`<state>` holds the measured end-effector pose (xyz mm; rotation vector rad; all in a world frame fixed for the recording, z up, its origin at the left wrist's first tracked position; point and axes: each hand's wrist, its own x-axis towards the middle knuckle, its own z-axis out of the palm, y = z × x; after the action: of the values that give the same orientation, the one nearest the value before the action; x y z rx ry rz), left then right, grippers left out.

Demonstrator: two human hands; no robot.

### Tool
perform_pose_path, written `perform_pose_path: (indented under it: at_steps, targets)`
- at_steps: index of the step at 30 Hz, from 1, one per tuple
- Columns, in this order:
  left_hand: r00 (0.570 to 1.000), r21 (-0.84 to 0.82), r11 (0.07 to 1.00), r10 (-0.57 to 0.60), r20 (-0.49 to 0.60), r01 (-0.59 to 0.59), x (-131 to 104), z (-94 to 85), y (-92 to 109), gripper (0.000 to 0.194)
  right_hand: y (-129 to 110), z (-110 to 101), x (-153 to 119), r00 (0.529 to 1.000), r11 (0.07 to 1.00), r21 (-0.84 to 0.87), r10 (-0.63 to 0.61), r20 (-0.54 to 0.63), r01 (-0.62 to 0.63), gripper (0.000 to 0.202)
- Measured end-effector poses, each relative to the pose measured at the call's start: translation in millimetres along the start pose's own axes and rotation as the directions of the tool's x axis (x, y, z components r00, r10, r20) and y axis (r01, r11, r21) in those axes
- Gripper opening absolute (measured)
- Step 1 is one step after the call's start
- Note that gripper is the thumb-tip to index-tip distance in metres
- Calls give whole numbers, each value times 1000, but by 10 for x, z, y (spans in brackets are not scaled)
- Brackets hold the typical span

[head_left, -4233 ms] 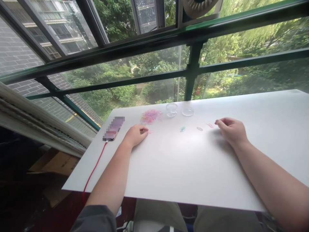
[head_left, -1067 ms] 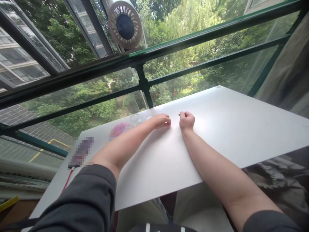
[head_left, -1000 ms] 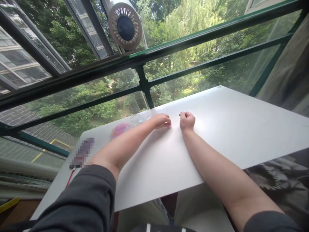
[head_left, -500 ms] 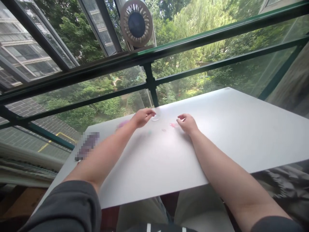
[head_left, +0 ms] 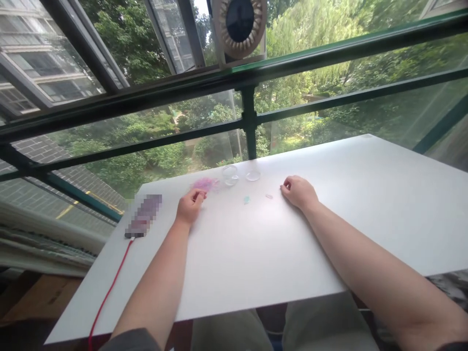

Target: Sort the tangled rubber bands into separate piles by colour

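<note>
My left hand (head_left: 192, 204) is at the near edge of a loose pile of thin pink and purple pieces (head_left: 205, 184). Its thumb and fingers are pressed together; whatever they may hold is too small to name. On the right, my right hand (head_left: 300, 192) rests on the table with curled fingers, and their inside is hidden. Just left of it lies a small pale pink loop (head_left: 269, 196). A tiny teal piece (head_left: 246, 199) lies between the hands. Behind these are a clear round dish (head_left: 230, 176) and a second clear round piece (head_left: 253, 175).
A blurred-out dark flat device (head_left: 144, 214) lies on the left of the white table (head_left: 256, 258), with a red cable (head_left: 111, 287) running over the near edge. Beyond the far edge stand a green railing (head_left: 248, 114) and a round fan-like device (head_left: 240, 24).
My left hand has moved left and nearer, from the clear dish to the pink and purple pile. The pink piece by my right hand no longer shows. The whole view has shifted.
</note>
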<state>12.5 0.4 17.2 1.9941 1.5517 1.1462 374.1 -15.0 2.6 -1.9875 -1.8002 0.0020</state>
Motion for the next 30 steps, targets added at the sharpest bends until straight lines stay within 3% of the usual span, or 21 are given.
perform_pose_path:
  at_steps: [5,10,16,22,26,27,29,30]
  targets:
    - [981,251,968,-63,182,16,-98,-62,87,25,67,-3,-23,1000,1000,-11,-10,-29,10,16]
    - [967,274,962,-74,244,5,-136,59,125,18,106,-32,-34,996,997,80,-15,-90,22,17]
    - [979,341,938,-122,164,60,-85,65,95,22,53,-104,-197,943,975,158,-97,-319,154,12]
    - [986,402,908,-155,63,117,-40,39,69,28,-254,-120,-394,890,899,169,-342,-301,403,12]
    - [985,407,903,-167,43,135,-37,44,67,25,-647,-59,-666,797,753,265,-584,-154,602,11]
    - [985,407,904,-166,41,135,-37,46,67,25,-752,-41,-748,750,706,285,-658,-74,648,12]
    - [986,405,905,-160,42,130,-36,48,62,23,-947,-11,-889,597,586,321,-799,76,744,15]
    - [987,405,906,-156,42,126,-35,47,56,23,-1032,-1,-938,543,553,322,-830,128,769,17]
